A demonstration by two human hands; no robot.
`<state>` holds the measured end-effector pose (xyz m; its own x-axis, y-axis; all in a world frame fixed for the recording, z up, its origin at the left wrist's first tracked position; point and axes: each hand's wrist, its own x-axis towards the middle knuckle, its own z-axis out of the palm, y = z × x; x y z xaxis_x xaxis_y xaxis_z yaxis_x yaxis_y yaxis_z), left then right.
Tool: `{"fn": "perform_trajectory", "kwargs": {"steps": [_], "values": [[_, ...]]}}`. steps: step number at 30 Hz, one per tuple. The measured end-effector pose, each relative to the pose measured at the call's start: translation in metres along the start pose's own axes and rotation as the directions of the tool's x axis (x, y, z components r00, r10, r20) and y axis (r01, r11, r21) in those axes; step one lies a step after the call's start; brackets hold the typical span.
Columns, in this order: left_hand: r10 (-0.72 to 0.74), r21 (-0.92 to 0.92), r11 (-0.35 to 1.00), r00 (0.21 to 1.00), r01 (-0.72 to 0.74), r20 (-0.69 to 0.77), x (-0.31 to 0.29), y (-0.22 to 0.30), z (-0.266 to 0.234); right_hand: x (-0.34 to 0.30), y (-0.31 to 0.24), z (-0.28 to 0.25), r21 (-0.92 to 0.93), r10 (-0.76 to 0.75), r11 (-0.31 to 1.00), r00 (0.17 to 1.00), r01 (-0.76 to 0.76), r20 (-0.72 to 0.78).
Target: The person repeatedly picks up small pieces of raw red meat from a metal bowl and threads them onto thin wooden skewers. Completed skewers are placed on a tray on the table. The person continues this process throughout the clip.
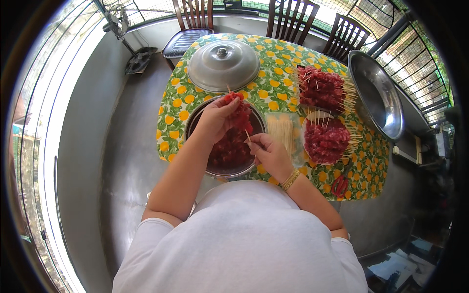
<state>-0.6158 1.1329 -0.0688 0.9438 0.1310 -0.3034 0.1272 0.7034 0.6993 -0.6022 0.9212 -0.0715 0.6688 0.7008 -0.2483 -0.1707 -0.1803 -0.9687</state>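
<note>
Over a metal pot [191, 128] of raw red meat [229, 152], a wooden skewer threaded with meat [242, 117] is held between my two hands. My left hand [217, 117] is closed on the meat near the skewer's upper end, whose tip pokes out above the fingers. Lower down, my right hand [269, 154] pinches the skewer's bare end between thumb and fingers. Just right of the pot lies a clear container of bare skewers [280, 133]. Beyond it, finished meat skewers are heaped on a plate [326, 139] and on a tray [322, 90].
A domed metal lid [223, 66] rests behind the pot. At the right edge, a large metal basin [376, 95] stands tilted. Red-handled scissors [339, 185] lie near the table's front right. Wooden chairs [188, 41] line the far side of the yellow-patterned tablecloth [278, 83]; a fan [119, 29] stands far left.
</note>
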Motion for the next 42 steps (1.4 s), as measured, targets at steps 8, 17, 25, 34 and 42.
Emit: {"fn": "perform_trajectory", "kwargs": {"steps": [8, 17, 25, 34, 42], "values": [[-0.074, 0.052, 0.996, 0.996, 0.076, -0.048, 0.025, -0.009, -0.029, -0.005, 0.007, -0.003, -0.010, -0.016, 1.000, 0.995, 0.015, -0.096], [-0.305, 0.763, -0.634, 0.948, -0.130, -0.091, 0.064, -0.101, -0.129, -0.018, 0.025, -0.014, 0.030, 0.009, 1.000, 0.992, -0.005, -0.129], [-0.224, 0.858, -0.507, 0.974, -0.084, -0.036, 0.052, -0.068, -0.115, -0.027, 0.026, -0.020, 0.076, 0.051, 0.996, 0.990, -0.041, -0.134], [-0.310, 0.297, 0.883, 0.926, 0.365, -0.215, 0.027, -0.016, -0.094, -0.029, 0.032, -0.019, -0.061, 0.068, 0.996, 0.997, -0.070, -0.034], [-0.096, 0.137, 0.983, 0.979, 0.122, -0.180, 0.013, -0.023, -0.083, -0.027, 0.043, -0.015, -0.266, -0.028, 0.964, 1.000, 0.028, 0.003]]}}
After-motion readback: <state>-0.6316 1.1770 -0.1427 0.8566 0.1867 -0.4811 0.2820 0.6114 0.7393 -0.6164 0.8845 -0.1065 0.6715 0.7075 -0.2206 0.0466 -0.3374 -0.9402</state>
